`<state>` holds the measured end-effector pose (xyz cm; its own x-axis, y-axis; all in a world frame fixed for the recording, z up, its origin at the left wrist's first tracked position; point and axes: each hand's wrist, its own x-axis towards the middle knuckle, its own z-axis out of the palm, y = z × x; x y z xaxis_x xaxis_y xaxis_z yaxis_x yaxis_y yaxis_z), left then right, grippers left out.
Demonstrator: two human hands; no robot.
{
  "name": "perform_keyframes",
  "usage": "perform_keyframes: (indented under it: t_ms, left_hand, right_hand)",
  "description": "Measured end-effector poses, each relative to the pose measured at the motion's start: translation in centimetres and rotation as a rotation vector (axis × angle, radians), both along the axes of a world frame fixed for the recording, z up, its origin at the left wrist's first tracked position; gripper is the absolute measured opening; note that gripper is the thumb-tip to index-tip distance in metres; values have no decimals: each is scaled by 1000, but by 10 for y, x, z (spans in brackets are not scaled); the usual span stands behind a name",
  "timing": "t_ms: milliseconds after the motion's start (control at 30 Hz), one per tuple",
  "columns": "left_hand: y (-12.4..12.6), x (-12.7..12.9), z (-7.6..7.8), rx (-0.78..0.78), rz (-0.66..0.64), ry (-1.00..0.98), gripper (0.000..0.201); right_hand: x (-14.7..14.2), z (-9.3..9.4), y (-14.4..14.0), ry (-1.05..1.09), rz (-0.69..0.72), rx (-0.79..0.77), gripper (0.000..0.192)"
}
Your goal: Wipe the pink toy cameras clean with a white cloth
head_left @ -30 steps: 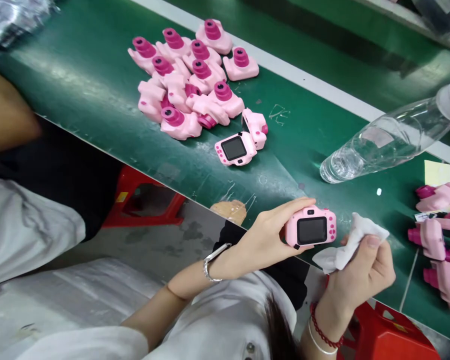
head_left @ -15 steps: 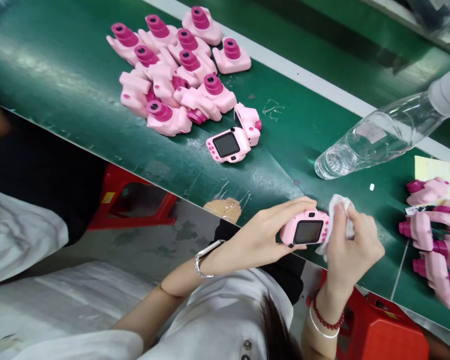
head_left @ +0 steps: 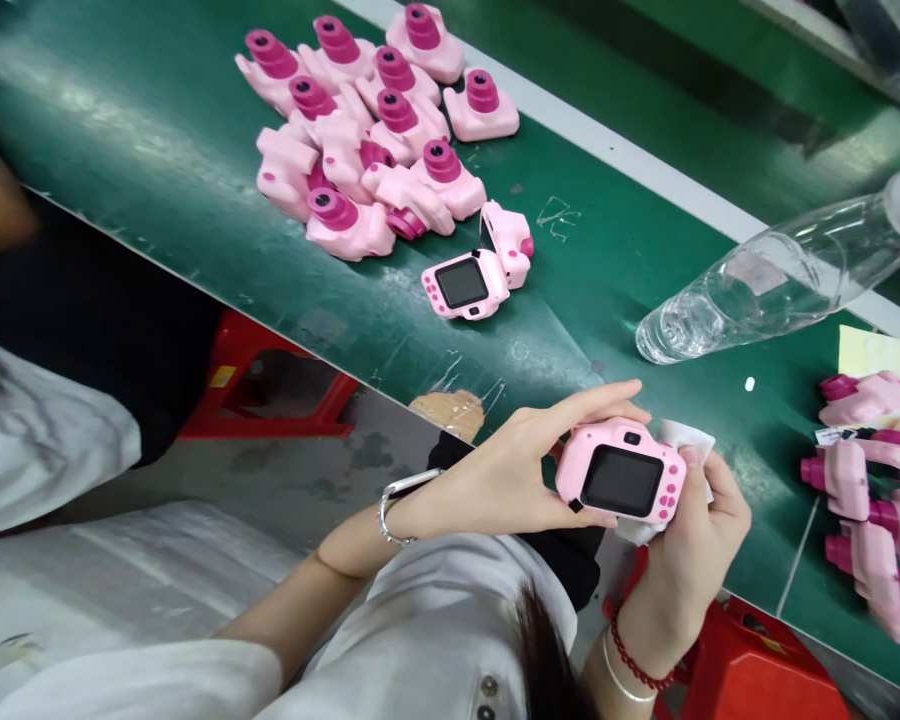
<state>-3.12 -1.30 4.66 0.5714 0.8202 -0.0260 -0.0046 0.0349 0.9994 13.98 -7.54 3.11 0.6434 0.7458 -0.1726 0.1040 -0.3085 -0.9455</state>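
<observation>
While left hand (head_left: 511,470) grips pink camera (head_left: 621,478) | right hand (head_left: 696,540) pinches white cloth (head_left: 688,437) against it

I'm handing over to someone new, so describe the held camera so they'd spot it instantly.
On the green table, find the clear bottle, then look below its base to the table's near edge. There, a pink camera shows its dark screen between the left hand and the white cloth in the right hand. Unlike the other cameras, it is held.
</observation>
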Motion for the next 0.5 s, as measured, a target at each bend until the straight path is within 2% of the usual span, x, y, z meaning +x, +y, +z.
perform_keyframes:
  t_ms: [167, 300, 400, 500]
  left_hand:
    - [1, 1, 3, 48, -6, 31, 87]
    - [1, 3, 4, 47, 3, 5, 84]
    - [2, 5, 5, 32, 30, 19, 91]
    - [3, 6, 6, -3, 47, 69, 100]
  right_hand:
    - [-4, -3, -1, -49, -76, -4, 43]
    - [-4, -6, -2, -99, -77, 35, 33]
    - [-3, -7, -3, -150, -60, 84, 24]
    - [-3, -7, -3, -124, -45, 103, 22]
